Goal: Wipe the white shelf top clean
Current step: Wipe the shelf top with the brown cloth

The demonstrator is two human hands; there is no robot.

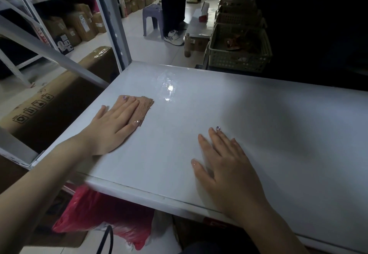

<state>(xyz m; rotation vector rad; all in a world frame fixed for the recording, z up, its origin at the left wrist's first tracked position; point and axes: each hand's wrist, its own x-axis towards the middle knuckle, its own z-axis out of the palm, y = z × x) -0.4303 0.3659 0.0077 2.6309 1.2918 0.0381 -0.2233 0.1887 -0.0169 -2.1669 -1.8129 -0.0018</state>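
The white shelf top [249, 118] fills the middle of the view. A pinkish-brown cloth [146, 105] lies flat near its left end. My left hand [113, 126] presses on the cloth with straight fingers and covers most of it. A wet, shiny patch [167, 86] glistens just right of the cloth, toward the far edge. My right hand [225, 166] rests flat on the bare shelf near the front edge, fingers spread, holding nothing.
A grey shelf upright [111, 20] rises at the far left corner. A large cardboard box [59, 98] sits left of the shelf. Plastic baskets [239, 48] stand behind it. A person's legs [173, 15] and a purple stool [151, 18] are beyond. A red bag [99, 214] lies below.
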